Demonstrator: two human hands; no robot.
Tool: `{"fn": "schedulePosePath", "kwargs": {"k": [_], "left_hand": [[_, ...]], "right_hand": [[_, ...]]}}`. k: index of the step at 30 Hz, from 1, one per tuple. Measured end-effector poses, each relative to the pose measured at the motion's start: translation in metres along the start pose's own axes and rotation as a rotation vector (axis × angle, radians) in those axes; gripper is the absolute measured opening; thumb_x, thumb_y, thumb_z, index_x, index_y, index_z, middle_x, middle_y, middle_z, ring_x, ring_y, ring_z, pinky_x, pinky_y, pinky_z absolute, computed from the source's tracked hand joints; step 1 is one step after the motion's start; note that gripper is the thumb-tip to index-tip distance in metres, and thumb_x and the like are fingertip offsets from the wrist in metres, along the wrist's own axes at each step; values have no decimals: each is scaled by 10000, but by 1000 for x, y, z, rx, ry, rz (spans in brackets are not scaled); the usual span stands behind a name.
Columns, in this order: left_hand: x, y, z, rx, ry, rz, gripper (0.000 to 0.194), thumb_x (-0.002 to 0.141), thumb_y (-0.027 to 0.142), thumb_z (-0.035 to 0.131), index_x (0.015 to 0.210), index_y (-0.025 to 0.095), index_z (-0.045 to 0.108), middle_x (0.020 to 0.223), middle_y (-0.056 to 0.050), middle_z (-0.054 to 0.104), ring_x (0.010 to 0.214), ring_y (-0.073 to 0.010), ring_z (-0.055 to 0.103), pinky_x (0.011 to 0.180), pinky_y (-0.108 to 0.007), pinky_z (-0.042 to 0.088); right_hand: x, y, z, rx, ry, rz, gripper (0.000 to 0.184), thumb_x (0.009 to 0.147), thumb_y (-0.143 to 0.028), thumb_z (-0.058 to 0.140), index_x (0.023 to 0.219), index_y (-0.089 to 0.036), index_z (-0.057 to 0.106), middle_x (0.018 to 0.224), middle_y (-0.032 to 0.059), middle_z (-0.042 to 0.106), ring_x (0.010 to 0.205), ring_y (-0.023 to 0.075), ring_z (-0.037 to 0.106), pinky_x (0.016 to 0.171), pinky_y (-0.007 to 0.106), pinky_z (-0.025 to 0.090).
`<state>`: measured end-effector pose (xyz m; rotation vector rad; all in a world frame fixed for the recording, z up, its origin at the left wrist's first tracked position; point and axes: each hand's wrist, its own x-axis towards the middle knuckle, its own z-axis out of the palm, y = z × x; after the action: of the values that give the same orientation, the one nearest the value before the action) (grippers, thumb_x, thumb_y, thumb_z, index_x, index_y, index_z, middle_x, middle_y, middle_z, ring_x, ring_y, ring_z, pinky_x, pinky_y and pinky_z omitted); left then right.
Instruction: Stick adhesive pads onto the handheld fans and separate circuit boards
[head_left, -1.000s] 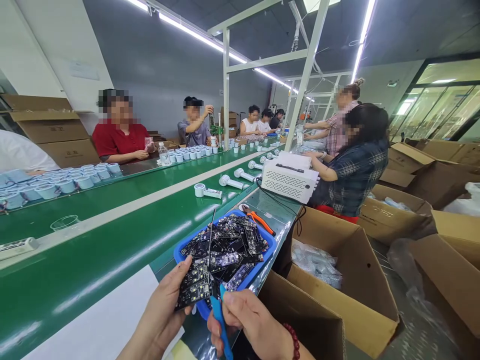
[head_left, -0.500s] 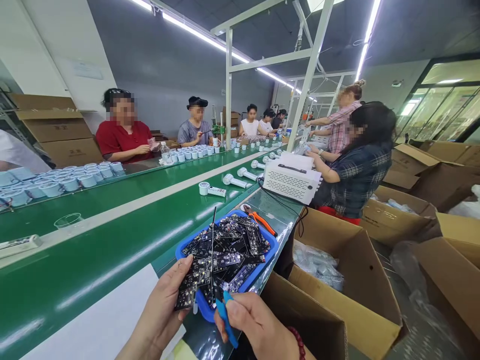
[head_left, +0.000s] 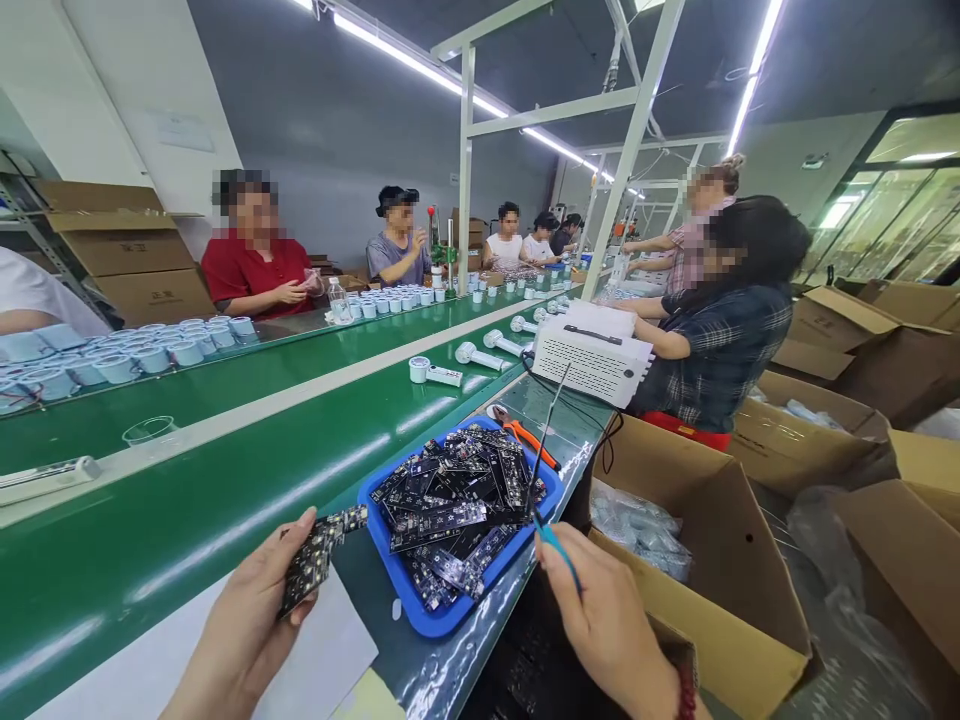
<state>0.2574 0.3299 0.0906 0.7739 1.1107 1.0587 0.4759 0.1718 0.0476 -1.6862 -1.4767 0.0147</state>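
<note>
My left hand grips a black circuit board panel and holds it over the green belt, left of the blue tray. The tray is heaped with several black circuit boards. My right hand is closed on a blue-handled tool whose thin dark tip points up and away, to the right of the tray and over an open cardboard box.
Orange-handled cutters lie behind the tray, in front of a white machine. A white sheet lies under my left hand. Several people sit along the green conveyor, with rows of white cups. More cardboard boxes stand at right.
My hands have parted: the left drew the board panel left off the tray, and the right swung the blue-handled tool right and up, away from the tray.
</note>
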Motion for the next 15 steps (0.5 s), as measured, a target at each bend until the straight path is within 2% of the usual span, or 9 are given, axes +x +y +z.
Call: {"fn": "schedulePosePath", "kwargs": {"k": [3, 6, 9, 12, 15], "left_hand": [[0, 0, -4, 86, -45, 34, 507, 367, 458, 943, 572, 175, 576, 461, 83, 460, 343, -42, 344, 231, -154, 302], [-5, -5, 0, 108, -79, 18, 526, 399, 516, 928, 599, 182, 574, 470, 87, 454, 355, -51, 354, 242, -162, 315], [-8, -4, -1, 103, -57, 16, 544, 383, 520, 933, 621, 184, 578, 483, 92, 460, 374, -52, 359, 250, -162, 313], [-9, 7, -9, 111, -25, 63, 517, 408, 505, 928, 648, 190, 597, 491, 95, 483, 387, -56, 373, 262, -162, 318], [-14, 24, -20, 142, 1, 136, 477, 475, 521, 898, 649, 192, 599, 471, 90, 492, 367, -62, 379, 269, -172, 324]], "right_hand": [[-4, 5, -12, 84, -84, -39, 321, 1059, -332, 336, 820, -234, 527, 789, 21, 604, 674, 165, 565, 633, 276, 424], [-10, 4, -9, 171, -116, 5, 320, 1063, -335, 309, 827, -237, 501, 772, 8, 551, 667, 161, 515, 634, 278, 409], [-15, -1, -3, 250, -107, 24, 319, 1063, -346, 298, 830, -239, 488, 770, 7, 526, 678, 164, 490, 641, 277, 403], [-18, -6, 8, 321, -123, 12, 335, 1061, -369, 307, 829, -237, 509, 783, 17, 550, 696, 166, 519, 667, 269, 425], [-24, -12, 32, 394, -215, -14, 392, 1053, -424, 314, 826, -233, 571, 755, 27, 585, 661, 169, 567, 638, 264, 443]]}}
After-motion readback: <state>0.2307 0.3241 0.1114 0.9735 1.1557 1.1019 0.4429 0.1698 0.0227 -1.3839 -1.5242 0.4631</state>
